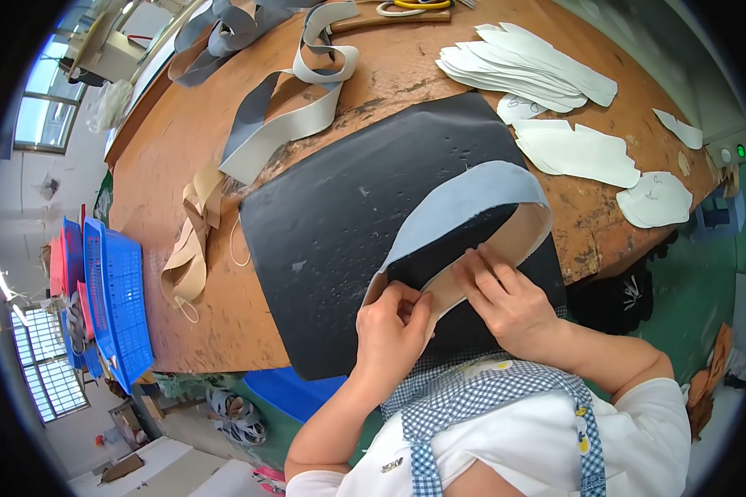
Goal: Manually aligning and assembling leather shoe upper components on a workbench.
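A wide band bent into a loop, pale blue-grey (464,199) on one face and tan on the other, stands on edge over a black mat (331,224). My left hand (391,327) is closed, pinching the near left part of the band between thumb and fingers. My right hand (510,298) grips the band's near side, its fingertips pressed along the tan face; its thumb is hidden.
Left of the mat lies a tan strip (192,224); beyond it, curled grey-and-white strips (294,116). White cut pieces (522,66) are stacked at the far right, with more white pieces (576,151) nearer. A blue plastic basket (118,298) stands off the table's left edge.
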